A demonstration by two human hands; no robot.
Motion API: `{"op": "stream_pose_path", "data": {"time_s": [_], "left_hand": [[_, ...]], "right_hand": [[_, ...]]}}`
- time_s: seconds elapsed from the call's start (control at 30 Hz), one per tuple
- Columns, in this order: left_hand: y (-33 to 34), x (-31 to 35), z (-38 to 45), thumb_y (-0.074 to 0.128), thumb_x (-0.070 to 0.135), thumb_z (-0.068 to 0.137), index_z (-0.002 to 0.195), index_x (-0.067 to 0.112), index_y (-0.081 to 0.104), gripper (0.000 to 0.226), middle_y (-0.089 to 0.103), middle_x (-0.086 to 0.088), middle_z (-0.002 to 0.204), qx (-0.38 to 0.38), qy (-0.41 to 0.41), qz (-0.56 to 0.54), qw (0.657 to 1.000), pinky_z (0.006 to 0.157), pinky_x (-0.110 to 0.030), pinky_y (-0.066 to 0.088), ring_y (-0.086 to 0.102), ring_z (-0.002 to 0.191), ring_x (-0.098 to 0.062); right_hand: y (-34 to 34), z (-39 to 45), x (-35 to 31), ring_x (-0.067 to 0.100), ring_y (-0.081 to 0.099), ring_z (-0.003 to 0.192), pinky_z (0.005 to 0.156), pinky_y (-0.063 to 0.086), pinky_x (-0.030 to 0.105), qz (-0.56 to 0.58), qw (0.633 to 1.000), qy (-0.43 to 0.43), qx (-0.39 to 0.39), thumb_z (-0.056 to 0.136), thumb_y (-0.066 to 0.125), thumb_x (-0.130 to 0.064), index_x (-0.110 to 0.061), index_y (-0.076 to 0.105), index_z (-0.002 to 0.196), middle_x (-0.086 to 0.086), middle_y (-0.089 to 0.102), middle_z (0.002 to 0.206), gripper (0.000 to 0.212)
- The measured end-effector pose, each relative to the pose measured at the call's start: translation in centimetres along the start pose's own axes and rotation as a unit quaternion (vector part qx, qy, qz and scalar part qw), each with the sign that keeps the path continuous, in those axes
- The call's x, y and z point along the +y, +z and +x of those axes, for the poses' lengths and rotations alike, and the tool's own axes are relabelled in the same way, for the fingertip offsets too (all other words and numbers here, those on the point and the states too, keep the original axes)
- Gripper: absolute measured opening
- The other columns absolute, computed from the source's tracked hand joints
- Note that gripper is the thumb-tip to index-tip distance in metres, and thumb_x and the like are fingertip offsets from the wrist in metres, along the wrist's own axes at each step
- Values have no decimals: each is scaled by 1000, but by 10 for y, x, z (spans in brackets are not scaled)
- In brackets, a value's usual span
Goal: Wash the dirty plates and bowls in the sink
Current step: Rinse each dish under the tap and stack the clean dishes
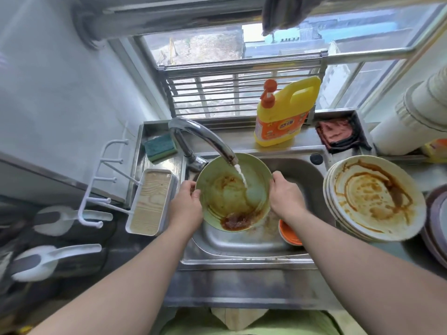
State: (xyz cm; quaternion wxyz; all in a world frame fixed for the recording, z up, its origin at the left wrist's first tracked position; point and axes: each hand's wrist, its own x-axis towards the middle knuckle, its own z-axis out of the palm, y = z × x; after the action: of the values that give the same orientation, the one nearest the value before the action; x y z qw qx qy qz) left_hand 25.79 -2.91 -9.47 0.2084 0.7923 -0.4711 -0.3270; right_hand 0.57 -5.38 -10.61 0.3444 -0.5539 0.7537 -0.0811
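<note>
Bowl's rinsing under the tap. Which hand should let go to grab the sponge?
Left. The sponge lies on the ledge left of the faucet, nearer the left hand. The right hand can keep gripping the green bowl.

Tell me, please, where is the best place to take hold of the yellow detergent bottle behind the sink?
Grip the yellow detergent bottle by its moulded handle loop at the upper right, coming from the right side. The bottle stands upright, and the orange pump occupies the left top.

Daylit from window [242, 76], fisheye-warped edges
</note>
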Motion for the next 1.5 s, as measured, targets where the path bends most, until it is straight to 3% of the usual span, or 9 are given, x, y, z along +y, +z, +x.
{"op": "stream_pose_path", "data": {"time_s": [0.2, 0.5, 0.67, 0.8, 0.93, 1.03, 1.2, 1.4, 1.5], "left_hand": [[31, -2, -8, 46, 30, 108, 96, 36, 57, 18, 67, 0, 98, -66, -94, -90, 989, 79, -49, 63, 69, 88, -24], [62, 12, -20, 42, 26, 109, 97, 27, 61, 23, 66, -4, 102, -117, -150, -89, 978, 74, -36, 52, 63, 94, -25], [68, 16, -20, 41, 30, 108, 101, 23, 71, 32, 72, -9, 101, -161, -203, -136, 956, 81, -44, 64, 69, 96, -30], [73, 15, -16, 44, 16, 104, 92, 13, 73, 31, 72, -11, 91, -199, -306, -201, 909, 52, -27, 51, 64, 73, -27], [75, 19, -21, 45, 8, 100, 99, 4, 71, 26, 65, -8, 72, -243, -358, -204, 878, 42, -21, 36, 51, 51, -14], [74, 23, -24, 37, 7, 99, 95, 3, 66, 30, 60, -7, 63, -294, -384, -178, 857, 38, -19, 35, 47, 45, -11], [64, 21, -14, 55, 15, 98, 78, 4, 70, 28, 57, -2, 61, -371, -436, -137, 808, 37, -16, 44, 44, 38, -5], [47, 21, -10, 44, 16, 102, 88, 8, 64, 26, 57, -4, 59, -316, -373, -124, 864, 47, -22, 50, 50, 44, -12], [32, 22, -6, 46, 35, 109, 108, 7, 64, 34, 71, -12, 90, -276, -293, -161, 901, 57, -30, 57, 67, 69, -24]], "right_hand": [[-36, 4, 10, 37, 55, 77, 66, 44, 45, -94, 994, -44, 17, 112, 25, -45, -27, 43, 98, 8, 59, 84, 29], [-67, 3, 18, 32, 61, 91, 79, 55, 46, -117, 993, -3, -10, 109, 25, -49, -33, 53, 100, 3, 65, 99, 33], [-77, 8, 20, 29, 60, 101, 90, 53, 46, -60, 996, 50, -34, 104, 31, -47, -27, 60, 106, 3, 65, 109, 36], [-80, 7, 17, 25, 60, 84, 65, 48, 35, 94, 988, 102, -62, 100, 44, -45, -21, 58, 106, 5, 63, 101, 28], [-78, 2, 14, 27, 54, 75, 58, 41, 36, 306, 933, 168, -83, 99, 49, -52, -25, 50, 123, 12, 56, 102, 37], [-77, 1, 9, 21, 51, 77, 53, 41, 30, 343, 917, 184, -89, 103, 44, -50, -26, 52, 110, 6, 52, 97, 27], [-71, 8, 13, 15, 40, 45, 38, 31, 19, 326, 913, 225, -99, 98, 45, -58, -16, 48, 106, 8, 45, 82, 43], [-64, -1, 19, 22, 47, 50, 42, 33, 21, 317, 907, 236, -144, 93, 45, -32, -14, 53, 106, 16, 52, 87, 24], [-47, -10, 23, 29, 54, 73, 54, 43, 28, 344, 895, 235, -161, 93, 37, -10, -32, 59, 118, 18, 57, 104, 40]]}}
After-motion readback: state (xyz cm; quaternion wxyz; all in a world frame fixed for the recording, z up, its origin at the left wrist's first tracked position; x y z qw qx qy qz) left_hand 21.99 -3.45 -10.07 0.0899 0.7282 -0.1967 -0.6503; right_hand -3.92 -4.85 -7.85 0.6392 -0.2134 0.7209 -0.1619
